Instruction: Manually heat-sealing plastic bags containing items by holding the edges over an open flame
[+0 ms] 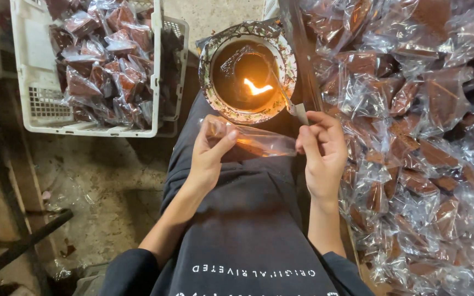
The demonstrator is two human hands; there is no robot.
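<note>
Clear plastic bag (256,141) is pinched taut between left hand (210,151) and right hand (322,149) beside the lamp's (246,71) flame (257,87), near enough for its heat, crate (91,66) alongside.

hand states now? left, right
Left hand: closed, pinching one end of the clear plastic packet.
Right hand: closed, pinching the packet's other end.

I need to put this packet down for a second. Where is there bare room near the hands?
Bare concrete floor lies left of the left hand, below the white crate. It is crowded to the right of the right hand, where the pile of bagged packets sits, and ahead, where the burning lamp bowl stands. The clear bag spans both hands.
</note>
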